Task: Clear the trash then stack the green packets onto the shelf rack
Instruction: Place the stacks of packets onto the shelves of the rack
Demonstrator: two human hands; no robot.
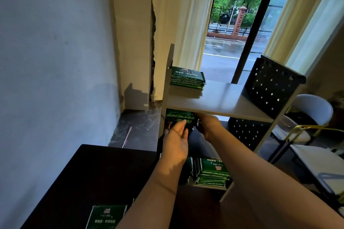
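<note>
Pressing green packets (179, 117) under shelf (223, 98) edge: left hand (176, 138) fingers (181, 124) straight; right hand (209, 126) fingers hidden.

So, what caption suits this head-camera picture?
The left hand and right hand hold green packets under the shelf rack's top board.

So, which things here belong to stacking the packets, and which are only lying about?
For the job: shelf rack, packets at the left hand and right hand, top-shelf stack, lower stack, single packet on the table.
Lying about: chair, curtain, thin rod.
</note>
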